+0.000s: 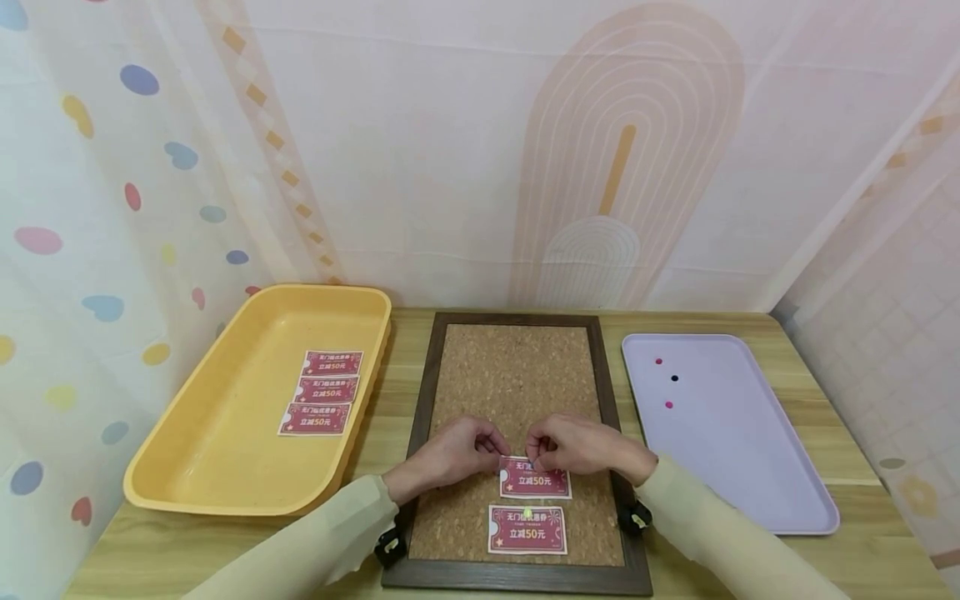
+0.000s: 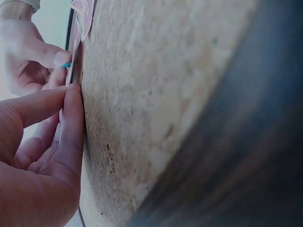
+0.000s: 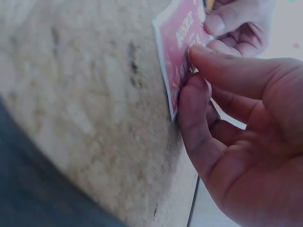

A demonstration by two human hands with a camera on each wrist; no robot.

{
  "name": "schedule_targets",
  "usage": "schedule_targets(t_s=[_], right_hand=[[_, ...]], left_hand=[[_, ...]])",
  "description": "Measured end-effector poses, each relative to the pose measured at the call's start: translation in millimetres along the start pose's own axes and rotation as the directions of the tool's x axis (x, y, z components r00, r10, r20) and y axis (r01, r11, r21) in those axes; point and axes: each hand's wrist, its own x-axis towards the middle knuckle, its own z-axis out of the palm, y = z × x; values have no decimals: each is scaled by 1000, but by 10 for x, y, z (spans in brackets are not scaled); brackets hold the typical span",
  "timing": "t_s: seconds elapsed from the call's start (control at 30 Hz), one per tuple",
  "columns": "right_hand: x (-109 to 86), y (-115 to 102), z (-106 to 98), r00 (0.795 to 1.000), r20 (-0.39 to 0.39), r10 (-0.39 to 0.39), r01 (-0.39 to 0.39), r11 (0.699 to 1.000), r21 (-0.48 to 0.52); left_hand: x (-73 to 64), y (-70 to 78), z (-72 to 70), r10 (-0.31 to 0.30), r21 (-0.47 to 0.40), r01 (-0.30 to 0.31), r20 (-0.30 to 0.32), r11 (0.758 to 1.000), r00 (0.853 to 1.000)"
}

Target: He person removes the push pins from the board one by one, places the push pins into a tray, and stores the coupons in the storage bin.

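Note:
A red coupon [image 1: 536, 483] lies against the cork board [image 1: 517, 367], its top edge between both hands. My left hand [image 1: 456, 450] pinches the coupon's upper left corner with thumb and index finger. At the top middle, my right hand [image 1: 573, 443] pinches a small blue push pin [image 2: 66, 65], mostly covered by the fingertips. Whether its point has entered the cork cannot be seen. Below, a second coupon [image 1: 527, 535] sits flat on the board, with a yellow-green push pin [image 1: 528, 512] at its top centre.
On the left, a yellow tray [image 1: 217, 450] holds three more red coupons [image 1: 315, 419]. A lilac tray [image 1: 738, 433] on the right carries two pink pins [image 1: 669, 405] and a black one [image 1: 674, 378]. The board's dark wooden frame [image 1: 517, 577] rests on the wooden table [image 1: 165, 550].

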Motion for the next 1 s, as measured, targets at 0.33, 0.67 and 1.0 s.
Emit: schedule_targets(t_s=[0.33,0.67,1.0], right_hand=[[-84,41,-13,998,-69,3,3,996,90],[-202,51,-31,971,-237,6,18,995,98],[-384,71,-148,935,-352,35,21,987,157]], left_hand=[[-2,-11,10,-2,-25,1,-3,1000,1000],[-15,-5,1,-31,-81,29,-14,996,999],[-26,72,-71,-16,-132,7,-61,991,998]])
